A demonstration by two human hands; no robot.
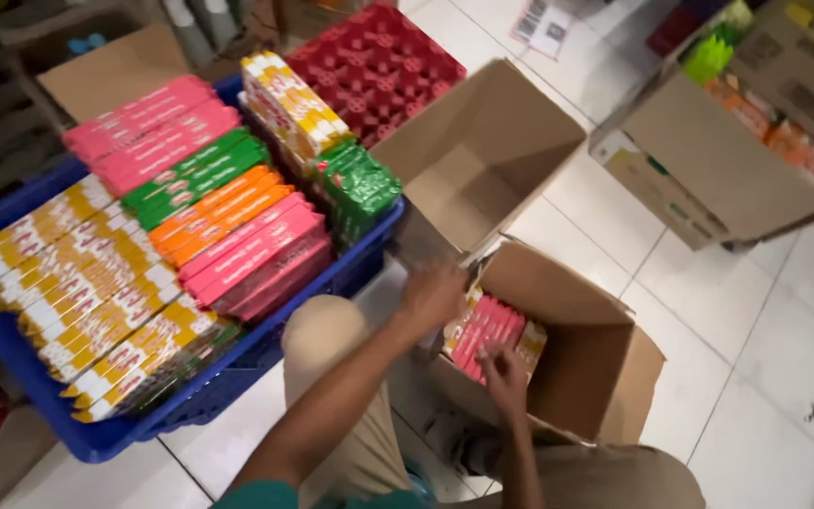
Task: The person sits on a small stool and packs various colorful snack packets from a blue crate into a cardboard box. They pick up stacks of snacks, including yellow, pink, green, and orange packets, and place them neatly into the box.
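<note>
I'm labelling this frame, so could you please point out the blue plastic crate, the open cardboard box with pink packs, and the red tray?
blue plastic crate [374,247]: head view, right rim.
open cardboard box [595,368]: head view, inner wall.
red tray [379,66]: head view, middle of top.

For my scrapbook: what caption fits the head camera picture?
Both hands reach into a cardboard box of pink packs beside a full blue crate.

Matt cardboard box [605,377], glossy wrapped pkts [487,330], plastic crate [369,254]
</note>
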